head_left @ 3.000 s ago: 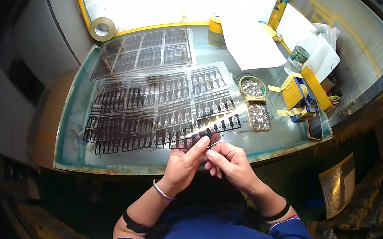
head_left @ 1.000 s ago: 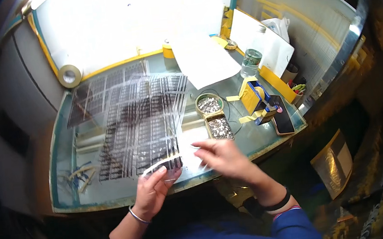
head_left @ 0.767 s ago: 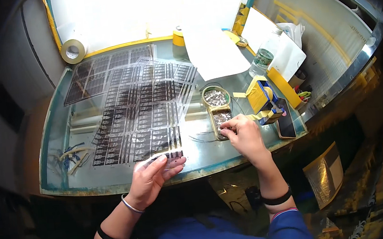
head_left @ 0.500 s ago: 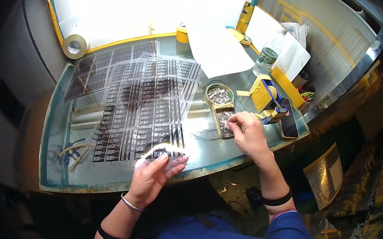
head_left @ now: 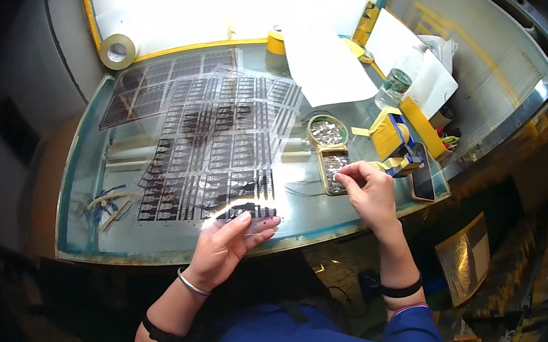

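Observation:
My left hand holds the near edge of a clear film sheet with dark printed rows, thumb on top and fingers underneath. The near corner bends up and catches a bright glare. Over the near part of a rectangular dish hovers my right hand, thumb and forefinger pinched together; anything between them is too small to make out. Small silvery pieces fill that dish. A round dish of similar pieces adjoins its far side.
Right of the dishes stand a yellow-and-blue tape dispenser, a phone and a plastic bottle. A tape roll sits far left; white paper lies at the back. Tangled strips lie left on the glass table.
The whole view has shifted, so the table sits a little farther right. My right hand has drawn slightly back over the rectangular dish, fingers pinched. My left hand keeps hold of the film.

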Tool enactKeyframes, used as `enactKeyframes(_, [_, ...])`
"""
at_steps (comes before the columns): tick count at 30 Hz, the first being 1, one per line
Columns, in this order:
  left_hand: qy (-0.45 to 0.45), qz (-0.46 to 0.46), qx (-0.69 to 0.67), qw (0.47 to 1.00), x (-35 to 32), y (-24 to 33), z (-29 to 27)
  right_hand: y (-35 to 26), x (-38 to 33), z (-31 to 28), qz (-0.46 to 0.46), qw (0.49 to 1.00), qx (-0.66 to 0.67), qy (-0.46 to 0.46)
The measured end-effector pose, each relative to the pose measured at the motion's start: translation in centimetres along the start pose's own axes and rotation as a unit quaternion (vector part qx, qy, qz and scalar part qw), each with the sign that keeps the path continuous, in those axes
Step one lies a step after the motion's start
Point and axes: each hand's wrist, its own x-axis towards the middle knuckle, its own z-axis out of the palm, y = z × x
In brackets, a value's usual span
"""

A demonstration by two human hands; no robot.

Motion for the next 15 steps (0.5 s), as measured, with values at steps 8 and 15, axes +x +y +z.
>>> enactKeyframes(8, [-0.017, -0.002, -0.024, 1.000, -0.1, 0.3, 0.2, -3.7, -1.8, 2.8, -0.180, 0.963, 0.138, -0.143])
enactKeyframes(15, [-0.020, -0.002, -0.033, 0.999, -0.1, 0.1, 0.0, -3.5, -1.9, 3.6, -0.196, 0.968, 0.099, -0.118])
